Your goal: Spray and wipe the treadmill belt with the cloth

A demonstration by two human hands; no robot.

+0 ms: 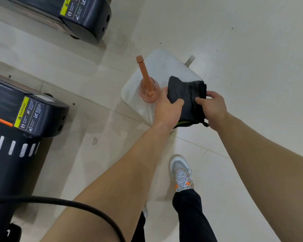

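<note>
A dark grey folded cloth [187,91] is held above a white stool [163,67]. My left hand [166,109] grips its left edge and my right hand [213,107] pinches its right edge. Just left of the cloth, a clear spray bottle [148,92] with an orange nozzle stands on the stool, close to my left hand. The black treadmill [10,154] lies at the left, its rear end cap with a yellow warning label toward the stool; its belt is mostly out of frame.
A second black treadmill [84,16] sits at the top left. A black cable [68,203] arcs across the lower left. My feet in a grey shoe [181,173] stand on the pale tiled floor [243,49] below the stool.
</note>
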